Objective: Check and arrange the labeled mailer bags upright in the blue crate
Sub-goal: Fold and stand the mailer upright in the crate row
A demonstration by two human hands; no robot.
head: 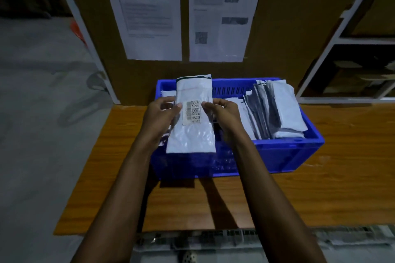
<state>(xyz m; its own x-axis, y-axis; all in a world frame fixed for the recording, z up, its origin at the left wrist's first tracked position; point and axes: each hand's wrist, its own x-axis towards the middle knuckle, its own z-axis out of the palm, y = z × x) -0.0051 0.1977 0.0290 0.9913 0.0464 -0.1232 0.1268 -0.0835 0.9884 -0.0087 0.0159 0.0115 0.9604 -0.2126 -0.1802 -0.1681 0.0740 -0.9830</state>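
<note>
Pinches white mailer bag (191,137) by side edges with left hand (163,114) and right hand (224,113); probably light, floppy, slick.

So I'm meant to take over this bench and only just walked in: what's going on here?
A person holds one white mailer bag above the blue crate, the left hand gripping its left edge and the right hand its right edge, with the barcode label facing the camera. A row of bags stands on edge, leaning, at the crate's right end. The crate sits on a wooden table.
</note>
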